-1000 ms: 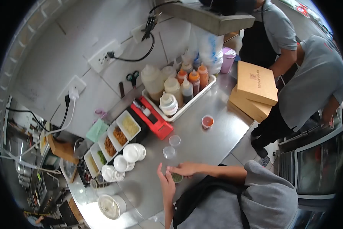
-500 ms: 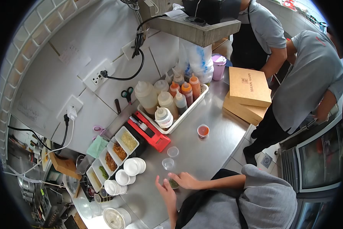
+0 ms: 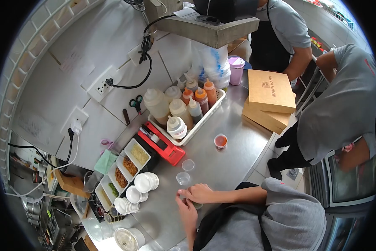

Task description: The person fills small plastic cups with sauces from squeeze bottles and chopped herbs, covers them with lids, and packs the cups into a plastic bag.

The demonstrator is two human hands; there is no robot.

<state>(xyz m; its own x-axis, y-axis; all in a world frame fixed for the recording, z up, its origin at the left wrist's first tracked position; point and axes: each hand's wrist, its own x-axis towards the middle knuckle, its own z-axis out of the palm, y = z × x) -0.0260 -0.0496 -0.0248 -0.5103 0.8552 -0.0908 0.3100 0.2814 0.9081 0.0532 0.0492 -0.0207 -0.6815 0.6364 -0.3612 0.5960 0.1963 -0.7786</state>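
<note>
My right hand (image 3: 199, 193) reaches in from the right, its fingers drawn together at the fingertips of my left hand (image 3: 188, 212). Whether anything is pinched between them is too small to tell. The left hand's fingers are stretched out, pointing up toward the right hand. A small clear cup (image 3: 198, 206) stands on the steel counter beneath the hands, mostly hidden by them. Just beyond the fingers are two more clear round pieces: a small cup (image 3: 183, 178) and a flat, lid-like one (image 3: 188, 165). Farther off is a cup of orange-red sauce (image 3: 221, 141).
Left of my hands are stacked white lids (image 3: 145, 183) and white trays of toppings (image 3: 121, 178). Behind lie a red tape dispenser (image 3: 165, 146) and a basket of squeeze bottles (image 3: 204, 121). Cardboard boxes (image 3: 271, 90) sit at the counter's far end. Two people stand nearby.
My right hand has lifted off the cup with green contents and come over to the left fingertips. The hands now touch. A co-worker at right has shifted their arm.
</note>
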